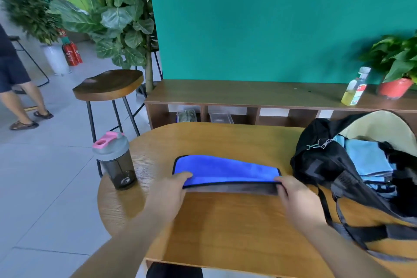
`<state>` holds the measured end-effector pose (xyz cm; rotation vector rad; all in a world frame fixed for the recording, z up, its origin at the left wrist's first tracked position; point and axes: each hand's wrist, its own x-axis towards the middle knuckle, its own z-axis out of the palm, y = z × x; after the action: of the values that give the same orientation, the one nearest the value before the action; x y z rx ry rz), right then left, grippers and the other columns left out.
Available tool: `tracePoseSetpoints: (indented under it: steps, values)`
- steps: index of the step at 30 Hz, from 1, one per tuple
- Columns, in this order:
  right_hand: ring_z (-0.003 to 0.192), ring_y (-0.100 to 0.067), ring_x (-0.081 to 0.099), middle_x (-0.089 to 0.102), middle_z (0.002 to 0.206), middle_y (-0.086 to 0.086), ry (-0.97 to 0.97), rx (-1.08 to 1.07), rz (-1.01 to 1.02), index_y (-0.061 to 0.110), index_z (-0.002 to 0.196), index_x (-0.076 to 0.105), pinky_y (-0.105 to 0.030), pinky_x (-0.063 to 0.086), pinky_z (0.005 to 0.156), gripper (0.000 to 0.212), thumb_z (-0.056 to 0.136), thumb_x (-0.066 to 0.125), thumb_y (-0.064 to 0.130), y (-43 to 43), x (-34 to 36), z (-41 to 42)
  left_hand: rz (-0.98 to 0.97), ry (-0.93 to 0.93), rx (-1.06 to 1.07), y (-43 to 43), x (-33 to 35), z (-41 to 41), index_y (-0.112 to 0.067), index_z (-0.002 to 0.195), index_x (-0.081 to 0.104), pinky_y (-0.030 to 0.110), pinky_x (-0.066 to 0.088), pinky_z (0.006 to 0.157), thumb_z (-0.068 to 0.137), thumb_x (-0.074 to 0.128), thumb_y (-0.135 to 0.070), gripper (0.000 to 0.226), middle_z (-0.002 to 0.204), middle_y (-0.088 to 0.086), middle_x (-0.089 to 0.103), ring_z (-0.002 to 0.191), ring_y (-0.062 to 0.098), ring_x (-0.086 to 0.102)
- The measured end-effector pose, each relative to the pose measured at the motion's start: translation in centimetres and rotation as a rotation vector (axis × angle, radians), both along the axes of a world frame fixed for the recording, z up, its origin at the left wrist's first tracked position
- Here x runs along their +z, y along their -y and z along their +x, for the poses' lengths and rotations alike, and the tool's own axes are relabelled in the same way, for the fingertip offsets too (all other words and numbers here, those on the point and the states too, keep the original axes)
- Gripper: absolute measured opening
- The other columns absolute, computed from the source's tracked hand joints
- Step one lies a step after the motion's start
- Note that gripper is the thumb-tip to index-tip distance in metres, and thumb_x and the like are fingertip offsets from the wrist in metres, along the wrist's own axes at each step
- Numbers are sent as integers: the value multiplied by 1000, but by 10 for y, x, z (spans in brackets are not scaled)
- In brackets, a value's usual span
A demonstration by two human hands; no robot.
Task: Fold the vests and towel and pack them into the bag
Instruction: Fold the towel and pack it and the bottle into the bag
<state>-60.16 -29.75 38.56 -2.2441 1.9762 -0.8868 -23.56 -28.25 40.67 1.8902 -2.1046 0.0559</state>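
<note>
blue towel (225,170) with the black trim sits mid-table (225,228), folded into a long strip; left hand (171,189) pinches its near left corner, thumb on top; right hand (295,196) grips the near right corner, fingers curled round the edge; that near edge is lifted a bit so the grey underside shows; black bag (320,165) lies open just right of the towel, light blue folded cloth (367,160) inside it; shaker bottle (115,162) with a pink cap stands by the table's left edge
</note>
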Motion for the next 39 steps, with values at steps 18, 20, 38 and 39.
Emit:
tracePoseSetpoints:
  steps: [18, 20, 38, 39]
  values:
    - [76, -33, 53, 65, 93, -10, 12, -264, -207, 23, 127, 61, -36, 43, 66, 26, 110, 41, 21, 137, 237, 24, -362, -745, 101, 136, 232, -10, -23, 112, 73, 45, 61, 93, 105, 60, -13, 18, 107, 4, 73, 94, 27, 72]
    - [84, -35, 55, 69, 106, -13, 102, -250, -262, 23, 128, 61, -37, 42, 70, 29, 110, 39, 19, 138, 243, 23, -420, -676, 102, 134, 234, -13, -22, 124, 71, 39, 56, 96, 106, 57, -15, 24, 113, 0, 72, 101, 23, 67]
    - [119, -6, 54, 55, 122, 19, -16, 86, 226, 35, 123, 64, -25, 49, 98, 33, 97, 61, 15, -25, -38, -14, 177, -478, 75, -40, -48, 14, -35, 134, 63, 16, 40, 107, 104, 63, -19, 34, 133, -25, 53, 124, -2, 53]
    - [120, -4, 52, 52, 123, 19, 0, 81, 229, 35, 122, 63, -25, 47, 101, 36, 95, 62, 12, -30, -41, -14, 177, -510, 86, -44, -47, 14, -37, 132, 63, 15, 40, 105, 103, 63, -19, 33, 132, -26, 53, 122, -2, 53]
